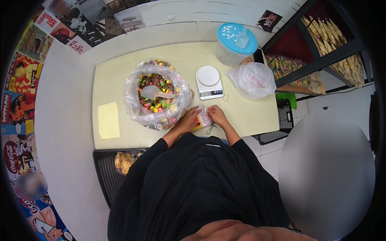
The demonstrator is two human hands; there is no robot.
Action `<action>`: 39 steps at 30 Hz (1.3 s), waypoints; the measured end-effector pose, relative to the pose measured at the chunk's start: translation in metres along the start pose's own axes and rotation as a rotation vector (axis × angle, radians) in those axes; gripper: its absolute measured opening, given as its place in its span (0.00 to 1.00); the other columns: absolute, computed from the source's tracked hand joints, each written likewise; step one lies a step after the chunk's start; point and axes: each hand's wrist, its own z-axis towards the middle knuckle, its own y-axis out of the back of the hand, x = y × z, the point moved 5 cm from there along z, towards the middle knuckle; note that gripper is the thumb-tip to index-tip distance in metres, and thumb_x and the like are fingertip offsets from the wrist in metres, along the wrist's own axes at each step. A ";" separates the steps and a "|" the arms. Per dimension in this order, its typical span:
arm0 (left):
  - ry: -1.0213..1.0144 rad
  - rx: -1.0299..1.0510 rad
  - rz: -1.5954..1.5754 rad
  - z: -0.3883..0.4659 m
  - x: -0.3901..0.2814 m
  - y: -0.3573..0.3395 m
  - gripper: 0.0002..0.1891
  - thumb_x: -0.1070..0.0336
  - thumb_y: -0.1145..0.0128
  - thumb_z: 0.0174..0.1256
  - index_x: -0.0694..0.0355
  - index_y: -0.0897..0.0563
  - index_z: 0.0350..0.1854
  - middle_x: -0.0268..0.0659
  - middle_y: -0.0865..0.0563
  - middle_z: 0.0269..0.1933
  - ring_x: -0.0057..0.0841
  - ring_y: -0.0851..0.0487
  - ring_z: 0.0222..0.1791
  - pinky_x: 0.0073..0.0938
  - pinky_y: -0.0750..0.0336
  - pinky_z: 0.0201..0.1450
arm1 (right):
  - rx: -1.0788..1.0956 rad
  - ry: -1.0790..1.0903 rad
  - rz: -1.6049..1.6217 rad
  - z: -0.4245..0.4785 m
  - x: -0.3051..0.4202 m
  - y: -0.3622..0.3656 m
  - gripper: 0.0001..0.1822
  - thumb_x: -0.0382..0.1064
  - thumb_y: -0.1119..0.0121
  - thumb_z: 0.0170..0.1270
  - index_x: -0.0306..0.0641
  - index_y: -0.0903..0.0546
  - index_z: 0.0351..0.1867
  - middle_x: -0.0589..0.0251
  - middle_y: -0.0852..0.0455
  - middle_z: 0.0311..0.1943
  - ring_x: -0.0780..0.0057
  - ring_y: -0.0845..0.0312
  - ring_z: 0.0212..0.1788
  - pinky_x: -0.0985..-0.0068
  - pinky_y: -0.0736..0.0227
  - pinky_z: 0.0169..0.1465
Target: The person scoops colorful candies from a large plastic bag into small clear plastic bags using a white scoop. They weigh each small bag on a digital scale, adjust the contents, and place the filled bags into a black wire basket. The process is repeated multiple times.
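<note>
My left hand [190,120] lies over the left side of a small stack of clear plastic bags [204,117] near the front edge of the table. At the right edge of the stack, the fingers of my right hand [217,115] are pinched together on the plastic. A yellow and red packet [197,126] shows partly from under my left hand. Close below the bags is a metal carabiner [209,130]. Just left of my hands stands a large open clear bag [132,102] of colourful candy-like pieces [147,79], with a translucent scoop [153,92] lying on them.
A digital kitchen scale [208,79] and a rubber band [225,97] lie beyond my hands. Farther right are a blue-lidded tub [230,54] and a white plastic bag [256,79]. Yellow paper [108,120] lies left. Black crates [104,171] flank the table; a metal rack [319,66] stands right.
</note>
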 end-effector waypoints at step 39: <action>0.029 0.084 0.397 0.023 -0.010 -0.015 0.23 0.70 0.32 0.52 0.57 0.19 0.53 0.44 0.30 0.66 0.45 0.27 0.59 0.44 0.21 0.55 | 0.002 -0.055 0.047 -0.014 0.018 0.056 0.07 0.34 0.30 0.61 0.32 0.14 0.37 0.69 0.13 0.31 0.82 0.22 0.34 0.82 0.28 0.40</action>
